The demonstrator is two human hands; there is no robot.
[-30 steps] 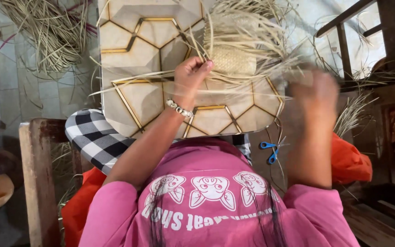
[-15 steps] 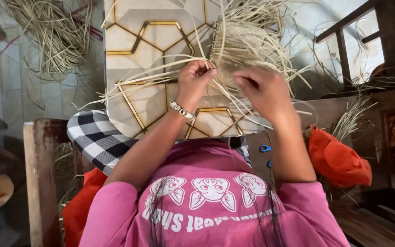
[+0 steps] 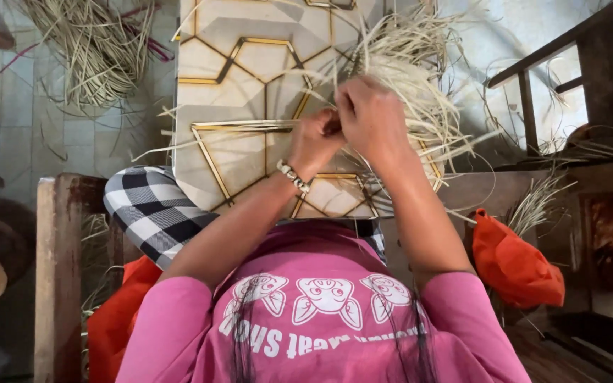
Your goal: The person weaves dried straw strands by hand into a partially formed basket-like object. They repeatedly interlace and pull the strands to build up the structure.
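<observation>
i see my left hand and right hand touching, both closed and pinching pale straw strands that fan toward 1 o'clock over the cream board on my lap.

We see a pale tiled floor at left, with a loose heap of dried straw on it. A worn wooden post stands lower left. A dark wooden railing crosses upper right over a whitish wall. Light is soft, even daylight.
</observation>
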